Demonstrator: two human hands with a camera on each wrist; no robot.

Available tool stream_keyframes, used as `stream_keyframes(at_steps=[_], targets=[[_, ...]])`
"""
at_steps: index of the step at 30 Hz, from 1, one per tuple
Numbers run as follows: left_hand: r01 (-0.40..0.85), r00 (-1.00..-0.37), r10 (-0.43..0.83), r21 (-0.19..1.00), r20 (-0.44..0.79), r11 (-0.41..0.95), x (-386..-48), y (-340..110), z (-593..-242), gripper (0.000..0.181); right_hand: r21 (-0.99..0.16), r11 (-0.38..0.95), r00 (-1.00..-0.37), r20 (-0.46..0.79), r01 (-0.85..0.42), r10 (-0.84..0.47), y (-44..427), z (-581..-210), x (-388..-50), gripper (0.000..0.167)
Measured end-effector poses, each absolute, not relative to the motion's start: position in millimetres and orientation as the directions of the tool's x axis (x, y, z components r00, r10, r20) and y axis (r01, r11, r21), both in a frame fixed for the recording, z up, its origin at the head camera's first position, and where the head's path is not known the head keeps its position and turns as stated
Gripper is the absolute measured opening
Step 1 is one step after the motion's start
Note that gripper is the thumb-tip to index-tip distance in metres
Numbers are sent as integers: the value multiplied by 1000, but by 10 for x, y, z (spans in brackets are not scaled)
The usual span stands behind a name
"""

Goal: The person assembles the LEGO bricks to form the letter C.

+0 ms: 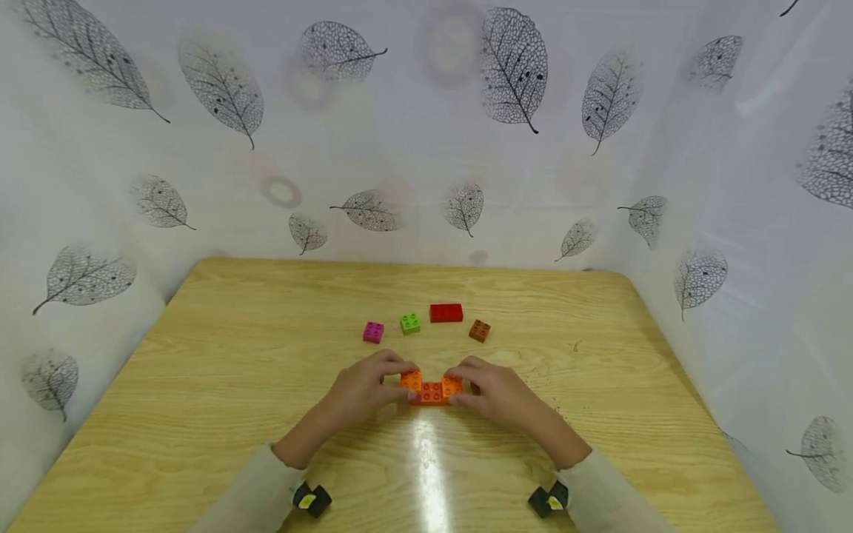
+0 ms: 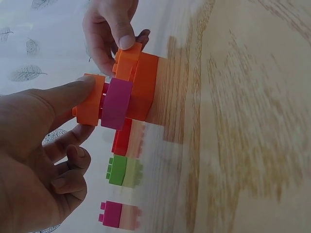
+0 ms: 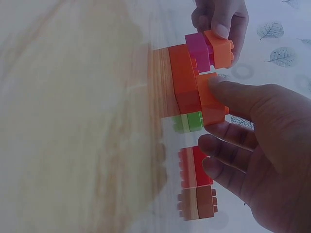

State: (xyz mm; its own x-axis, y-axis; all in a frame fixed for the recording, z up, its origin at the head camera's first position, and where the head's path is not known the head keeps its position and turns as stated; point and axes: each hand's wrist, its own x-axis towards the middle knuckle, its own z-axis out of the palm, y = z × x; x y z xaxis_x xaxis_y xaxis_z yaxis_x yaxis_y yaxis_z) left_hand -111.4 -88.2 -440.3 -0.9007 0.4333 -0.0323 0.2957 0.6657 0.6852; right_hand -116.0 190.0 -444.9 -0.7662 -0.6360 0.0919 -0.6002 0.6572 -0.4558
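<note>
My left hand [image 1: 363,386] pinches an orange brick [image 2: 91,104] between thumb and fingers. Under that brick is a magenta brick [image 2: 116,104], and some of its studs show in a small gap between the two. The magenta brick stands on the left end of a long orange-red brick [image 1: 432,392] lying on the table. At the long brick's right end, a second orange brick [image 3: 211,99] sits on top, pinched by my right hand [image 1: 501,390]. Between the two ends, bare studs of the long brick show in the head view.
Beyond my hands lie loose bricks: a magenta one [image 1: 373,332], a green one [image 1: 409,323], a long red one [image 1: 446,313] and a brown one [image 1: 480,330]. The wooden table [image 1: 266,311] backs onto a white curtain [image 1: 413,148] printed with leaves.
</note>
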Motion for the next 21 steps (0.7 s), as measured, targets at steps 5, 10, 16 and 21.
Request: stream_keyframes(at_steps=[5, 10, 16, 21], targets=[[292, -901, 433, 686, -37, 667, -1110, -880, -4389, 38, -460, 656, -766, 89, -598, -636, 1903, -4448, -1160, 38], [287, -905, 423, 666, -46, 688, -1104, -877, -4385, 39, -470, 659, -772, 80, -587, -631, 1901, -4464, -1166, 38], [321, -903, 429, 640, -14, 698, -1089, -844, -4378, 39, -468, 655, -769, 88, -593, -633, 1906, -4480, -1174, 38], [354, -897, 442, 627, 17, 694, -1070, -819, -4357, 38, -465, 653, -767, 93, -598, -635, 1909, -4484, -1175, 38]])
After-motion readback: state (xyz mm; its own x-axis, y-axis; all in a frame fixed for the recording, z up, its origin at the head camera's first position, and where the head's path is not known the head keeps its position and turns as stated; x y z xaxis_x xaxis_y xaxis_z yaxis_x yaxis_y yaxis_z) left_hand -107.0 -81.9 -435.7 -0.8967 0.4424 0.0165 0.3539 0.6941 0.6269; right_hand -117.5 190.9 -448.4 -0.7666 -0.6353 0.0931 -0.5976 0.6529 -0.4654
